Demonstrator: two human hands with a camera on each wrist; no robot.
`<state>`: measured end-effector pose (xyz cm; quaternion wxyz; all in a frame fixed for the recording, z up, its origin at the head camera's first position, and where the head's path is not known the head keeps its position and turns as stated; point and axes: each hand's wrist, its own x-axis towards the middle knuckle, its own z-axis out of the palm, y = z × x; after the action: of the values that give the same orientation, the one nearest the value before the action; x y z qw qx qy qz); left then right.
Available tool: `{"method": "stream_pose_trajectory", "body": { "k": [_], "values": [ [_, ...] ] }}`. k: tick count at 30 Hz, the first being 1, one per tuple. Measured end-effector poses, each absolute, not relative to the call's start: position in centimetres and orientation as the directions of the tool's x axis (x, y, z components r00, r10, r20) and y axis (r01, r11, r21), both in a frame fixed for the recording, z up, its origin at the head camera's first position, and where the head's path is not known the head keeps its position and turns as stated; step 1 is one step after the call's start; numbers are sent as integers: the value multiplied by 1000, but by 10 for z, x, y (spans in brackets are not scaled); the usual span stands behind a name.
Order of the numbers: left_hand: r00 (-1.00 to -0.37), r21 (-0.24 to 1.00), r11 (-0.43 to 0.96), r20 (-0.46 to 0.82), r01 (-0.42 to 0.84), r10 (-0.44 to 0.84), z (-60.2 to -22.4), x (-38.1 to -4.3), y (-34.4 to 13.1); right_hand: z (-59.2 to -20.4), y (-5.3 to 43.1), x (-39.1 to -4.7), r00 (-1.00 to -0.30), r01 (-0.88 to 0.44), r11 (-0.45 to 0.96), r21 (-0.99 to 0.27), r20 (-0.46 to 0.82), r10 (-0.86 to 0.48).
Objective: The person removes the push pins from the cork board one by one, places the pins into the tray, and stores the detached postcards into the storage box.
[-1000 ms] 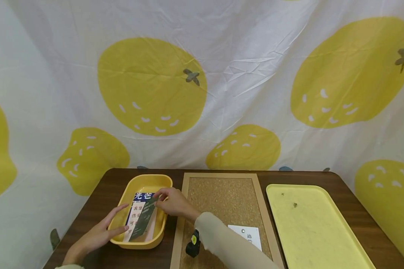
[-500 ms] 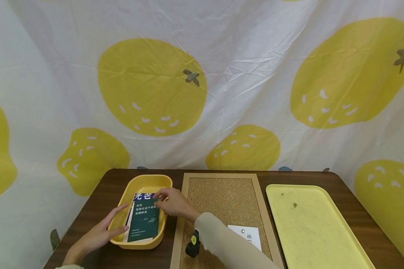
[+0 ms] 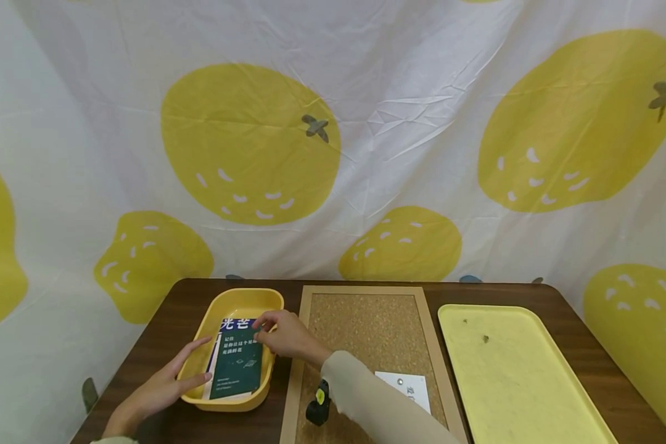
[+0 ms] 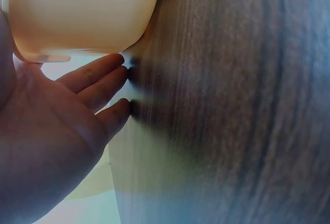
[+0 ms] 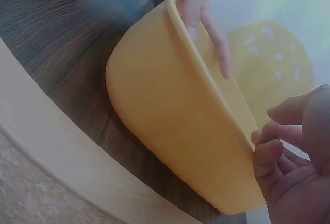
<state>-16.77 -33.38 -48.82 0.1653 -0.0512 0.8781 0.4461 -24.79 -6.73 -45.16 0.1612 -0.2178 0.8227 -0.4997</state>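
Observation:
A green postcard (image 3: 236,367) with white writing lies face up in a yellow plastic basin (image 3: 246,301). Parts of a blue card (image 3: 238,323) and a pale card show beneath it. My left hand (image 3: 161,387) straddles the basin's left rim, thumb and index finger over the inside; in the left wrist view its other fingers (image 4: 100,87) extend beside the outer wall, near the tabletop. Over the postcard's upper right corner is my right hand (image 3: 288,336), fingers loosely bent. The right wrist view shows no card between its fingertips; the wall hides the cards there.
A wood-framed cork board (image 3: 366,327) lies right of the basin, with a white card (image 3: 416,390) pinned on it. Farther right is a shallow pale yellow tray (image 3: 510,364) with dark marks. A lemon-patterned cloth (image 3: 399,172) hangs behind the dark wooden table (image 3: 180,308).
The green postcard was tilted at my right fingers a second ago; it has come down flat over the pale card. Both hands have stayed almost in place.

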Motion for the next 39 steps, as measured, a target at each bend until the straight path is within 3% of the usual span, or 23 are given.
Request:
{"method": "stream_pose_trajectory", "body": {
  "k": [18, 39],
  "values": [
    [-937, 754, 608, -347, -249, 48, -487, -169, -333, -443, -44, -253, -829, -300, 347, -889, 62, -556],
    [-936, 756, 606, -348, -249, 49, -488, -170, -333, -435, 27, -252, -753, -482, 302, -823, 212, -623]
  ]
}}
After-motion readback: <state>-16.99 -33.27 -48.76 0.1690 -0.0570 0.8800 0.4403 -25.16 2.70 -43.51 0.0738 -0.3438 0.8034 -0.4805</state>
